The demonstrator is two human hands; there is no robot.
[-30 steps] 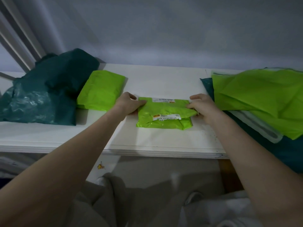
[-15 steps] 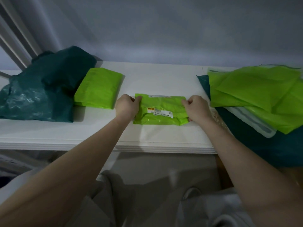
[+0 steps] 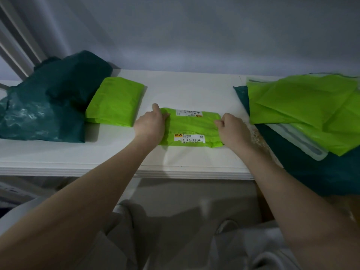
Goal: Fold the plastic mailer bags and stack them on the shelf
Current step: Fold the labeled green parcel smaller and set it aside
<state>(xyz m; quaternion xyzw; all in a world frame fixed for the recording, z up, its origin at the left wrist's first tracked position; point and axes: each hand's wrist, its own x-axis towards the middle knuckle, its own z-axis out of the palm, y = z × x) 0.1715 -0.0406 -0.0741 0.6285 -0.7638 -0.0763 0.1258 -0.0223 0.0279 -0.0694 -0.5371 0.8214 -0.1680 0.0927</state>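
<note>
centre of the frame, on the white shelf board (image 3: 194, 90), lies the folded lime-green plastic mailer bag with white printed labels (image 3: 191, 128), a flat packet with its long axis running left to right across the picture. left hand (image 3: 151, 124) grips its left short end, thumb side up and fingers curled over the edge; right hand (image 3: 231, 128) grips the right short end, fingers curled onto the plastic. so the packet sits straight between the two hands, both touching it, neither nearer than the other, both arms reaching in from the bottom of the frame.

key relation for the coming move: the smooth folded lime-green mailer packet (image 3: 116, 103) already finished sits just left of the left hand, centre-left of the frame, almost touching that hand, long axis running away toward the wall. judged: the held packet looks about done, next likely a last crease or a slide left onto that packet, so the left hand leads. thin plastic may spring open if released.

far left of the frame a crumpled dark teal plastic bag (image 3: 44, 106) rests against the finished packet. right of the frame a loose pile of unfolded lime-green mailer bags (image 3: 303, 106) lies on dark teal plastic sheeting (image 3: 321, 172), near the right hand, not touching it; those look still to fold.
</note>
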